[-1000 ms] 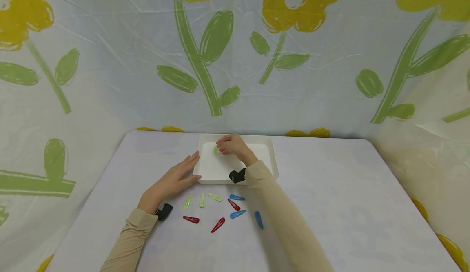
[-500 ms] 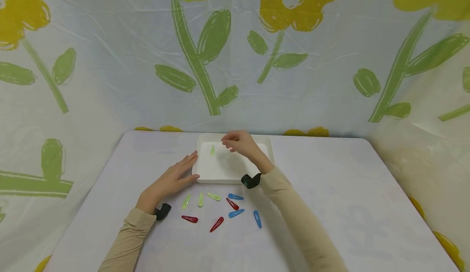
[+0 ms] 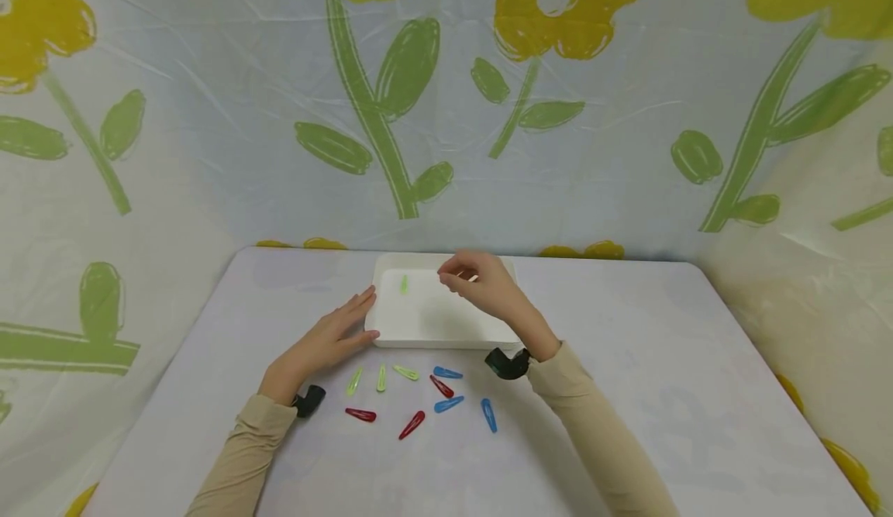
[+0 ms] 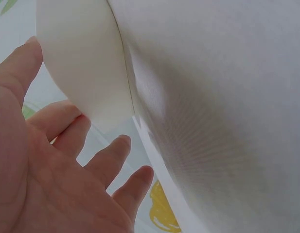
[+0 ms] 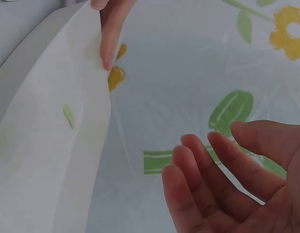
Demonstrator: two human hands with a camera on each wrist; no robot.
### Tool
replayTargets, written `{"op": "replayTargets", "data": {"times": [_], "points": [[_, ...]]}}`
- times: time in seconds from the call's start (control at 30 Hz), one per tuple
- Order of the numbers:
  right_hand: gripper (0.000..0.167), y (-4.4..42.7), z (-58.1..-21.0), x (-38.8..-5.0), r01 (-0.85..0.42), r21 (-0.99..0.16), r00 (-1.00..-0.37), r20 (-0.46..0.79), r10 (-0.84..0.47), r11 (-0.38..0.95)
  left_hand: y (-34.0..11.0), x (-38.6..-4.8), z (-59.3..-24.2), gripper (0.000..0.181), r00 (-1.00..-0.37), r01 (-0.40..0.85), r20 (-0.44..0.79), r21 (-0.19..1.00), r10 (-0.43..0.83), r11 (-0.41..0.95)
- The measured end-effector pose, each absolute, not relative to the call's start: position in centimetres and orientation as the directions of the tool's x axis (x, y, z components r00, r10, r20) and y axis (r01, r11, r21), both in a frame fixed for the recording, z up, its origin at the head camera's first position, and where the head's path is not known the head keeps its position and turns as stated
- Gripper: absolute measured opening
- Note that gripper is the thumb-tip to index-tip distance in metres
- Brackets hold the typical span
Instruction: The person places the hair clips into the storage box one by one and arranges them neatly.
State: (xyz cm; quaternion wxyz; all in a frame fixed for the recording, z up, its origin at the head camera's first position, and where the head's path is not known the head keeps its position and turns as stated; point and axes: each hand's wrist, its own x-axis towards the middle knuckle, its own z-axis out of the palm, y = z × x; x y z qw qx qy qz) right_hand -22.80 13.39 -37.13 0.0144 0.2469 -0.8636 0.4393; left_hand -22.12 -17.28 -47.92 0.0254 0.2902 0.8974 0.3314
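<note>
One light green hair clip (image 3: 404, 284) lies upright-on in the left part of the white tray (image 3: 429, 342); the right wrist view shows the same clip (image 5: 68, 116). My left hand (image 3: 324, 344) touches the tray's left wall with its fingers spread, and the left wrist view shows those fingertips (image 4: 79, 114) against the wall. Above the tray's right half, my right hand (image 3: 488, 284) hovers with loosely bent fingers and nothing between them; in the right wrist view this hand (image 5: 237, 184) has thumb and fingers apart.
On the table (image 3: 628, 393) in front of the tray lie several clips: green ones (image 3: 380, 378) at left, red ones (image 3: 412, 425) in the middle, blue ones (image 3: 489, 415) at right. A flowered cloth (image 3: 614, 114) hangs behind the table.
My right hand has moved away from the green clip in the tray, to the right and a little toward me. My left hand has stayed against the tray.
</note>
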Motion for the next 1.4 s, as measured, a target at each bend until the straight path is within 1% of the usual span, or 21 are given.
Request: {"op": "replayTargets", "data": {"times": [0.2, 0.53, 0.77, 0.93, 1.1, 1.27, 1.4], "points": [[0.012, 14.2, -37.2, -20.4, -0.462, -0.717, -0.872, 0.260, -0.414, 0.522, -17.3, -22.3, -47.9, 0.075, -0.835, 0.491, 0.129, 0.611, 0.534, 0.621], [0.006, 15.5, -37.9, -17.1, -0.443, -0.712, -0.877, 0.220, -0.427, 0.545, -17.3, -22.4, -48.1, 0.075, -0.837, 0.489, 0.123, 0.604, 0.533, 0.629], [0.006, 16.9, -39.2, -15.3, -0.426, -0.678, -0.878, 0.151, -0.454, 0.598, -17.4, -22.5, -48.1, 0.075, -0.832, 0.492, 0.126, 0.615, 0.539, 0.616], [0.003, 17.9, -40.7, -14.3, -0.399, -0.690, -0.875, 0.091, -0.475, 0.604, -17.5, -22.5, -48.2, 0.075, -0.833, 0.489, 0.118, 0.612, 0.540, 0.621], [0.011, 18.6, -42.6, -13.5, -0.359, -0.699, -0.859, -0.011, -0.512, 0.618, -17.5, -22.5, -48.2, 0.076, -0.836, 0.485, 0.116, 0.615, 0.537, 0.622], [0.023, 18.7, -43.9, -13.1, -0.279, -0.690, -0.859, -0.132, -0.495, 0.668, -17.5, -22.5, -48.3, 0.076, -0.834, 0.489, 0.120, 0.611, 0.538, 0.622], [0.031, 18.7, -44.5, -13.0, -0.227, -0.690, -0.855, -0.196, -0.480, 0.687, -17.5, -22.6, -48.5, 0.076, -0.831, 0.497, 0.124, 0.604, 0.542, 0.624]]}}
